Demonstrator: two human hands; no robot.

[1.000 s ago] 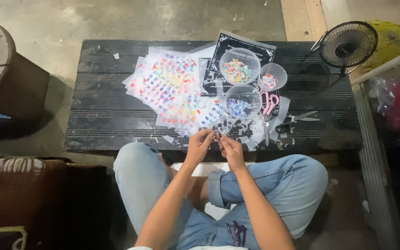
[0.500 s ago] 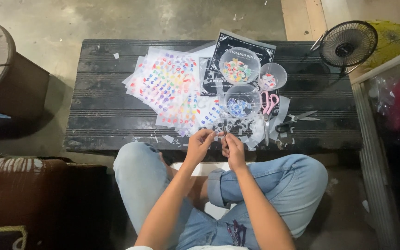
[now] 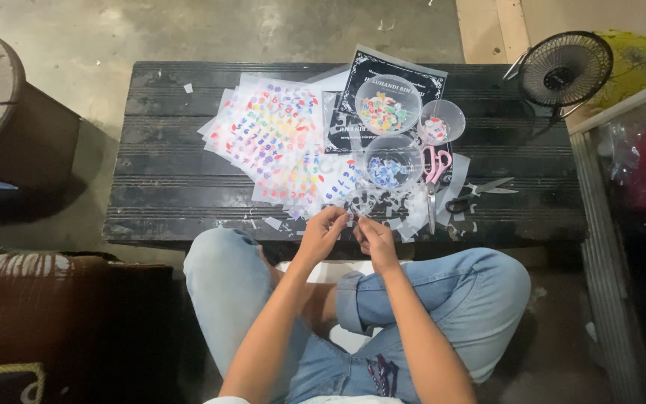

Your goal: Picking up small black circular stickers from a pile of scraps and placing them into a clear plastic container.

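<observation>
Head view: left hand point(image 3: 323, 230) and right hand point(image 3: 374, 238) fingers pinch one small sticker scrap point(image 3: 351, 219) together. Sorted bowls point(image 3: 389, 112) at 12 o'clock; uncut sheets point(image 3: 267, 131) remain at 11 o'clock.

Bare forearms, light-blue jeans point(image 3: 480, 292) with rolled cuffs.

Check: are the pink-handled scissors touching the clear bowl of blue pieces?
Cannot tell. In the head view the pink-handled scissors lie right against the rim of the clear bowl, but no gap or contact shows plainly.
</observation>
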